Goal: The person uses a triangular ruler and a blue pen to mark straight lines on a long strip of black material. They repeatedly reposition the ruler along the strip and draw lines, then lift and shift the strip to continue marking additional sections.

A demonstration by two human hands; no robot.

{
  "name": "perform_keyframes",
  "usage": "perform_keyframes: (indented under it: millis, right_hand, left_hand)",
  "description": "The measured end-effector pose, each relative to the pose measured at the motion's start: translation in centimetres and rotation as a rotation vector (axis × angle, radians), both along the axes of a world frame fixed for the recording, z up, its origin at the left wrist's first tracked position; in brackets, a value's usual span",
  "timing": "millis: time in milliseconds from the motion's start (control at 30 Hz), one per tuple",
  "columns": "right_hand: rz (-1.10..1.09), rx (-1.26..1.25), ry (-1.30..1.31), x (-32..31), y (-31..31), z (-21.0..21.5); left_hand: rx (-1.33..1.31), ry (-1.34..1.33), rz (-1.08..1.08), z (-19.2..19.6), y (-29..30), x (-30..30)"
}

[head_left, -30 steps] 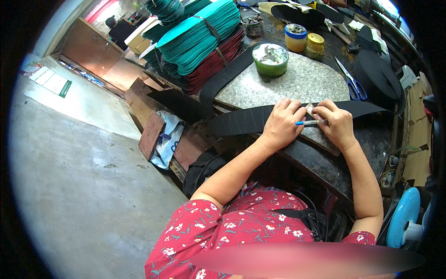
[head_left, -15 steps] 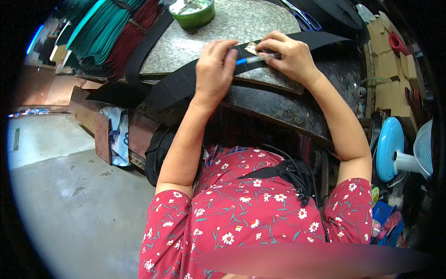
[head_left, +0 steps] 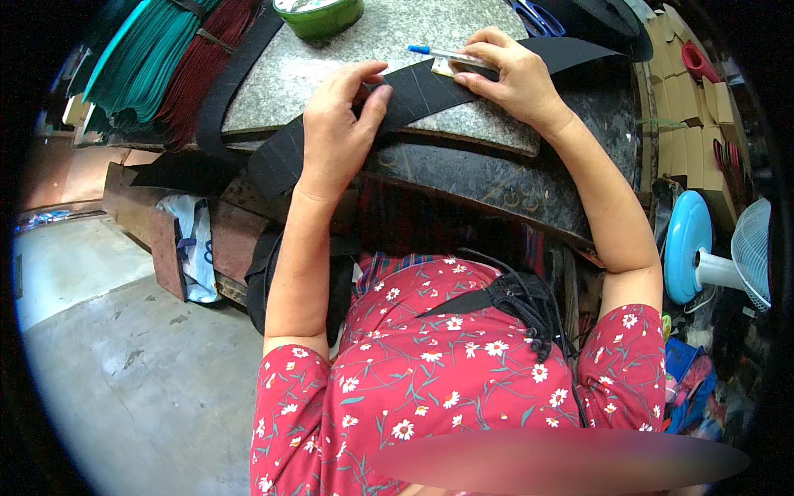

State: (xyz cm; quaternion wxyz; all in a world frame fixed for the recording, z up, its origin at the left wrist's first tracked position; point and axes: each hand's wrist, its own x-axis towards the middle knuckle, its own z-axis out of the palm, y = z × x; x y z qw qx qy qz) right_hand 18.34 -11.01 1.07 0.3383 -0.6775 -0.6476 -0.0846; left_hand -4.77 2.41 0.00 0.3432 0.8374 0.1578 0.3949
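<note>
A long black strap (head_left: 426,93) with thin pale cross lines lies across a grey speckled slab (head_left: 347,74). At its left part is my left hand (head_left: 341,124), thumb and fingers curled round the strap, whose dark surface shows between them. My right hand (head_left: 517,78) is closed on a slim pen (head_left: 463,56) with a blue end, which points left over the slab. Under the right fingertips a small whitish piece (head_left: 442,66) rests on the strap. I cannot make out what this piece is.
Bundled teal sheets (head_left: 136,70) and dark red sheets (head_left: 203,70) stand at far left. A green bowl (head_left: 322,23) and blue-handled scissors (head_left: 542,18) sit at the back. A black roll (head_left: 608,25), cardboard boxes (head_left: 682,107) and a blue fan (head_left: 688,248) are at the right.
My left hand has moved left along with the near strap part, away from the right hand. The pen has swung up, its blue end now farther back over the slab. The view has shifted slightly.
</note>
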Motion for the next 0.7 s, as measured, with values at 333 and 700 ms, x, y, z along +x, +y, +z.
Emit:
perform_keyframes:
  millis: [333, 700]
  right_hand:
    - [0.225, -0.055, -0.188, -1.1, -1.0, 1.0]
    - [0.048, -0.151, -0.279, -2.3, -1.8, 1.8]
  left_hand:
    - [0.273, 0.088, 0.081, -0.2, -0.1, 1.0]
    - [0.301, 0.087, 0.100, -0.4, -0.2, 1.0]
